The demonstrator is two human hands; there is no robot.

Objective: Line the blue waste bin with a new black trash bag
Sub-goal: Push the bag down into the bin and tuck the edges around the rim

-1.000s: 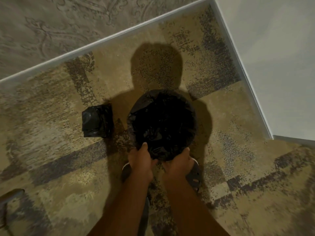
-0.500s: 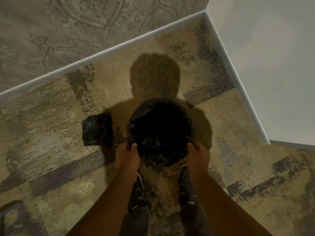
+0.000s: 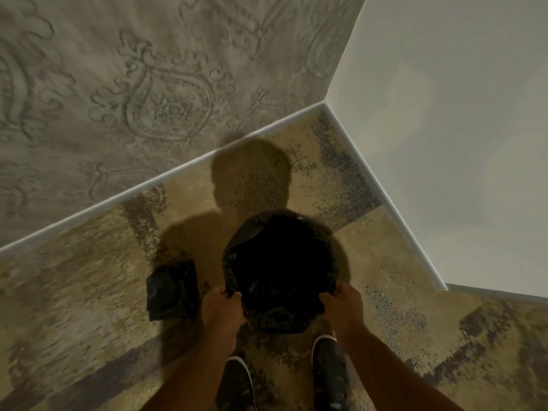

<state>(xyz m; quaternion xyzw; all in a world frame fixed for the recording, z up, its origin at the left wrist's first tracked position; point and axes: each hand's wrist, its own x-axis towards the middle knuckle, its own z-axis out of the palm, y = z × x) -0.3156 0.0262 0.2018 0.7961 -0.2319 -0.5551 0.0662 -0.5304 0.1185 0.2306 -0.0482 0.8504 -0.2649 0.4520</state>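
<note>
Both hands are on the crinkly black plastic trash bag (image 3: pixel 278 271), which sits opened out over the mouth of the round waste bin directly ahead of them on the patterned beige-and-grey carpet floor (image 3: pixel 89 307). The left hand (image 3: pixel 221 310) has fingers curled shut over the bag's near-left edge; the right hand (image 3: pixel 344 307) is closed the same way on the near-right edge. The bin itself is fully hidden under the bag (blue colour not visible from here).

Progress, as a judgement: mostly done. The bag is inside and its edge looks folded over the rim around most of the circle, far side included. The near side between the hands hangs in a loose flap, so what is left is probably pulling that part down and smoothing it, then letting go.

A folded pack of black plastic bags (image 3: pixel 172 289) lies just to the outside of the left hand, apart from the bin. Two dark shoes show below the hands.
</note>
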